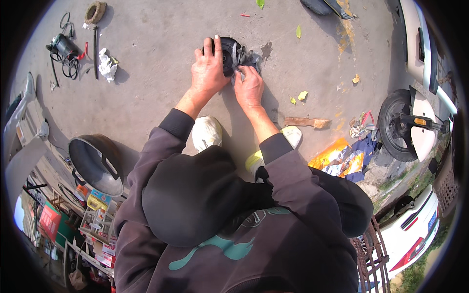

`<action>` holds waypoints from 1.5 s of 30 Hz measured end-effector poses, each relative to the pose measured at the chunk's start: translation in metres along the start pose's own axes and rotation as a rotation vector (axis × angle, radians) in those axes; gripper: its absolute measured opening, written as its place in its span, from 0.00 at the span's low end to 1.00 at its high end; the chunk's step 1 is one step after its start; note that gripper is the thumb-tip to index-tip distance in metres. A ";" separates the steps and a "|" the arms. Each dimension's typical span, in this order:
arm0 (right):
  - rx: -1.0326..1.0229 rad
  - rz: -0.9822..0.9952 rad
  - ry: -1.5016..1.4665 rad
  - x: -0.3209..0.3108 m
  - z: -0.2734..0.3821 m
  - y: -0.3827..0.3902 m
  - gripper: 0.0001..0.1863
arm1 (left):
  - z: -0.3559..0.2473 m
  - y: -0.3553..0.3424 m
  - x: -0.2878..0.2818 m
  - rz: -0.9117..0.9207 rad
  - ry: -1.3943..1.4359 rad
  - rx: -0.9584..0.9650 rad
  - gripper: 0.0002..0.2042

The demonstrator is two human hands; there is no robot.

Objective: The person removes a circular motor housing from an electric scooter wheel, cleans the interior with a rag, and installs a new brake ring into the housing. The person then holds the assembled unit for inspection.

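While bending over the grey ground (161, 58), has both bare hands on or near a round black disc (227, 46), straight ahead, past the light shoes (205, 133). With the left hand (207, 73), grips the disc, with long fingers over its top and left edge and the thumb near its bottom. With the right hand (250, 89), reaches to the disc's right side, with bent fingers close together, beside crumpled grey stuff (245, 55) too blurry to name. Cannot tell if pinching it. Wears a dark hoodie (308, 215). At the far left, can see a dark power tool (64, 46) with a looped black cord, near a thin black rod (95, 53) and some crumpled white paper (107, 66). Nearer on the left, can see a big metal basin (93, 166). Off to the right, can see a flat brown strip of wood (307, 122), yellow leaves (303, 95), an orange plastic bag (327, 152) and a black wheel (398, 127).
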State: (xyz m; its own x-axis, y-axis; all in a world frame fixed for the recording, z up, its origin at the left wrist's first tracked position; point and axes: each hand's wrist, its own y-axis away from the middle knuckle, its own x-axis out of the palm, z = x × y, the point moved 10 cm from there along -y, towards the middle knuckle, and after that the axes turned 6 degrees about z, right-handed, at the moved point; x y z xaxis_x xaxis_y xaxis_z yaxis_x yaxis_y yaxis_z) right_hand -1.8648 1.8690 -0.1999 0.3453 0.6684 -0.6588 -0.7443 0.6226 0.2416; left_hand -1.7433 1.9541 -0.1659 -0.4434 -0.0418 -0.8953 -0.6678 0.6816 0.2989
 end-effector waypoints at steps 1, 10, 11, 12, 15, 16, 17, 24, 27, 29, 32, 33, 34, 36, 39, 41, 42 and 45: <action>-0.078 0.041 0.051 0.003 0.015 0.021 0.08 | 0.001 0.006 0.004 0.030 -0.036 -0.007 0.61; -0.093 0.102 -0.047 0.006 -0.003 0.013 0.07 | 0.001 -0.005 0.003 0.004 -0.035 -0.021 0.61; -0.171 0.145 0.081 0.004 0.009 0.006 0.08 | 0.004 -0.001 0.007 0.018 -0.036 -0.029 0.62; -0.251 0.189 0.207 0.001 0.019 -0.014 0.09 | 0.007 0.006 0.011 0.032 -0.038 -0.038 0.63; -0.363 0.111 0.320 -0.014 0.025 -0.054 0.10 | 0.009 0.014 0.010 0.098 0.017 -0.089 0.69; -0.381 0.130 0.331 -0.012 0.024 -0.046 0.10 | 0.011 0.020 0.012 0.130 0.036 -0.112 0.71; -0.374 0.131 0.318 -0.014 0.020 -0.052 0.10 | 0.014 0.023 0.011 0.164 0.095 -0.087 0.70; -0.478 0.194 0.365 -0.011 0.022 -0.064 0.11 | 0.014 0.005 -0.013 -0.018 -0.089 0.291 0.66; -0.481 0.201 0.344 -0.012 0.024 -0.066 0.11 | 0.015 -0.009 0.000 0.135 0.041 0.318 0.64; -0.217 0.123 0.236 -0.010 0.009 -0.044 0.10 | 0.012 -0.002 0.007 0.138 0.099 0.268 0.61; 0.120 0.143 0.010 0.012 0.008 0.014 0.08 | 0.017 0.009 0.015 0.067 0.054 0.133 0.60; 0.069 0.173 -0.055 0.014 0.014 0.016 0.07 | 0.017 0.011 0.012 0.007 0.040 0.171 0.58; 0.033 0.214 -0.117 0.017 0.015 0.026 0.07 | 0.022 0.014 0.014 -0.002 0.082 0.149 0.58; -0.324 0.250 0.102 0.003 0.036 0.005 0.08 | 0.019 0.013 0.014 -0.011 0.101 0.181 0.57; -0.317 0.124 0.224 -0.023 0.009 -0.028 0.08 | 0.005 0.015 0.009 -0.037 0.081 0.156 0.56; -0.155 0.138 0.187 -0.013 0.016 -0.025 0.08 | 0.004 0.015 0.013 -0.042 0.066 0.137 0.55; -0.076 0.162 0.117 0.001 0.028 -0.009 0.08 | 0.009 0.018 0.016 -0.029 0.061 0.126 0.55; -0.118 0.202 0.091 0.011 0.035 0.012 0.07 | 0.014 0.013 0.013 -0.038 0.064 0.115 0.54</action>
State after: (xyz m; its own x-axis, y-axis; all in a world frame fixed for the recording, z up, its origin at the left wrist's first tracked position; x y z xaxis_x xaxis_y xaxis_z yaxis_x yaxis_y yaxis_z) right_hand -1.8502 1.8986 -0.1792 0.1333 0.7319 -0.6682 -0.8563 0.4245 0.2941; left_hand -1.7496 1.9725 -0.1781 -0.4587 -0.1134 -0.8813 -0.6140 0.7574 0.2221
